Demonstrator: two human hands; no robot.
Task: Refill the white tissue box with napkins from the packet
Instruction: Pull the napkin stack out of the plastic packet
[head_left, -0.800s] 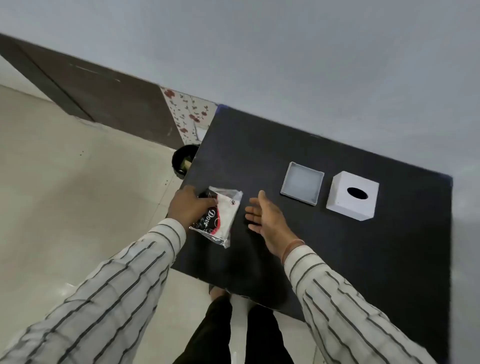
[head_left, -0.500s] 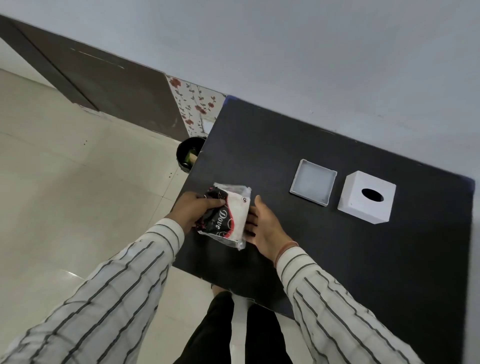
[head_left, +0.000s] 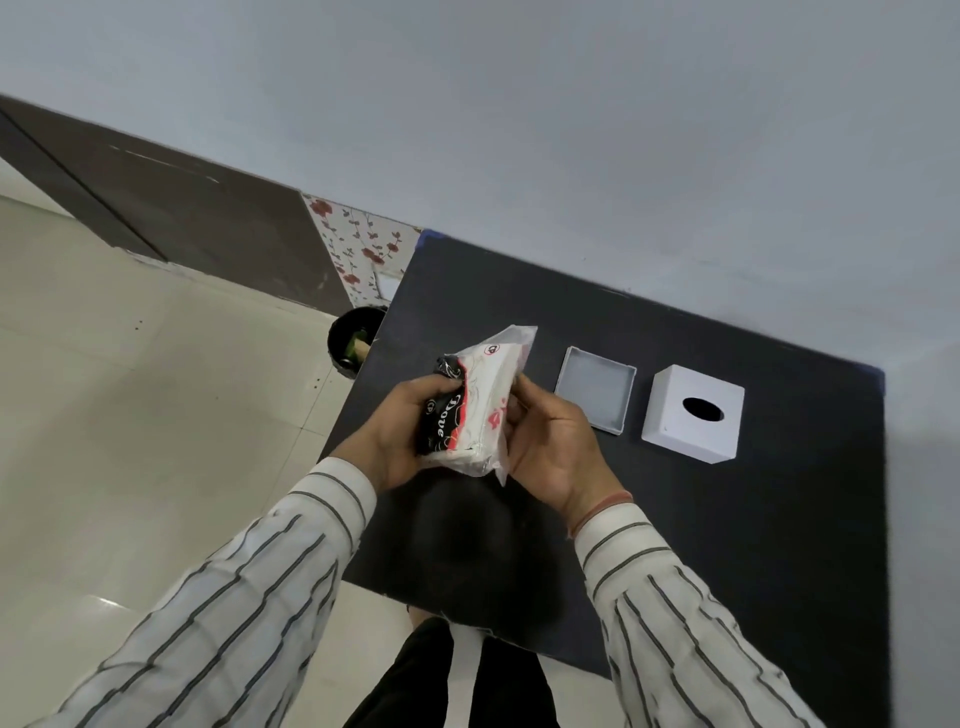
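Observation:
A clear plastic napkin packet (head_left: 480, 410) with a black and red label is held up above the black table (head_left: 753, 545). My left hand (head_left: 397, 439) grips its labelled left end. My right hand (head_left: 553, 447) holds its right side, fingers on the plastic. The white tissue box cover (head_left: 693, 413), with an oval slot on top, stands to the right on the table. Between it and my hands lies the shallow white box base (head_left: 596, 388), open side up and holding nothing.
A grey wall runs behind the table. A dark round bin (head_left: 353, 345) sits on the tiled floor off the table's left edge, next to a floral panel (head_left: 363, 254). My legs show below the table's near edge.
The packet has been lifted off the table and tilted upright. My right hand, open beside it earlier, has closed on its right side. The camera has moved closer.

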